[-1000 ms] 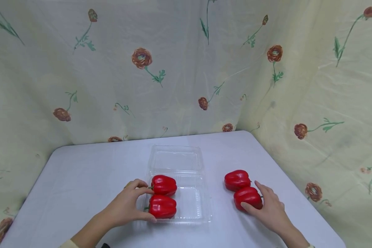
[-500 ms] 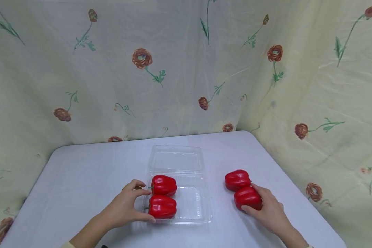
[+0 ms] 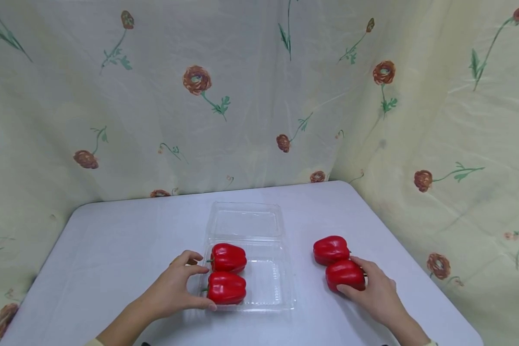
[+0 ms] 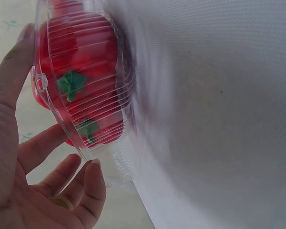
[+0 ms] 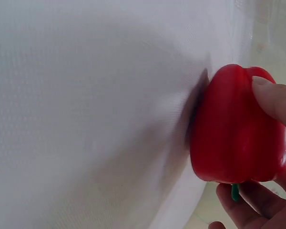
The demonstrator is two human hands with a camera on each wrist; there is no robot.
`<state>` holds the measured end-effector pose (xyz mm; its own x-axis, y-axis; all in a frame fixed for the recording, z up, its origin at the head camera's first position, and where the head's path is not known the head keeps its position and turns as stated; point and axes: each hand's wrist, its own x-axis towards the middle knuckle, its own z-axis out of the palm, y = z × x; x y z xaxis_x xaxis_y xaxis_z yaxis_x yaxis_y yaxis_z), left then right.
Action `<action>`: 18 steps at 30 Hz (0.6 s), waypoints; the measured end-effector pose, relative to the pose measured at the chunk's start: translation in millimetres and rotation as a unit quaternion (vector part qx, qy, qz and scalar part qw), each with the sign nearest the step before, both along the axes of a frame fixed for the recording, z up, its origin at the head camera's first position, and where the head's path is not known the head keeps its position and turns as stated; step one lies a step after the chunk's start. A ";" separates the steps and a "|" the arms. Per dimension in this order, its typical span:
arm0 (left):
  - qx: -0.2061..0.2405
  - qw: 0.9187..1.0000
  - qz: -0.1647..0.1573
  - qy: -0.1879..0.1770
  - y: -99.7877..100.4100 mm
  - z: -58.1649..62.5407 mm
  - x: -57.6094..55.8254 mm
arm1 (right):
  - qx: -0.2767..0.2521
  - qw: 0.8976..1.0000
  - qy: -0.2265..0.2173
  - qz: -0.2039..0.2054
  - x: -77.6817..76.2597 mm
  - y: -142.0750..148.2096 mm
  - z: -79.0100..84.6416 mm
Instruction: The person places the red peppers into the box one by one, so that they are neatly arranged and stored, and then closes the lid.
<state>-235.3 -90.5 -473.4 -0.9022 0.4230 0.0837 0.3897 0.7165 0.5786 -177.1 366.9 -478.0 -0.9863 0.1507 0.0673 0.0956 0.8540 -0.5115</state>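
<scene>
On the right of the white table, two red bell peppers lie against each other. My right hand holds the nearer bell pepper, thumb on the near side and fingers round the stem end. In the right wrist view this bell pepper sits on the table, its green stem pointing toward the fingers. The farther bell pepper touches it. My left hand rests at the left rim of a clear plastic clamshell box, thumb and index finger spread along the rim. Two bell peppers stand side by side inside its left half.
The box's hinged lid lies folded back, away from me. Flowered cloth hangs behind and beside the white table. The table's right edge runs beyond my right hand.
My right hand's fingers have drawn in round the nearer bell pepper on the table. My left hand's fingers have pulled back slightly from the peppers in the box.
</scene>
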 end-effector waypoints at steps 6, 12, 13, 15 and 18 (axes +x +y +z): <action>0.000 1.000 0.008 -0.002 0.4 -0.3 -0.2 | -0.028 0.999 0.028 -0.007 -2.6 -5.0 4.6; 0.001 1.000 0.010 -0.004 1.2 -1.6 0.1 | -0.020 0.998 0.055 0.004 -5.4 -14.8 11.4; 0.001 1.000 0.009 -0.003 1.0 -1.8 0.2 | -0.019 0.998 0.059 0.007 -5.8 -17.0 12.6; 0.002 1.000 0.009 -0.002 0.7 -2.1 0.4 | -0.020 0.998 0.065 0.012 -6.9 -22.0 15.7; 0.003 1.000 0.009 0.000 0.3 -1.8 0.9 | -0.023 0.997 0.076 0.018 -9.4 -29.6 20.7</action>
<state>-234.3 -90.2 -475.2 -0.9095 0.4067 0.0863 0.3771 0.7196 0.5831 -186.5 337.3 -457.3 -0.9700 0.1210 0.2107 -0.0173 0.8306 -0.5566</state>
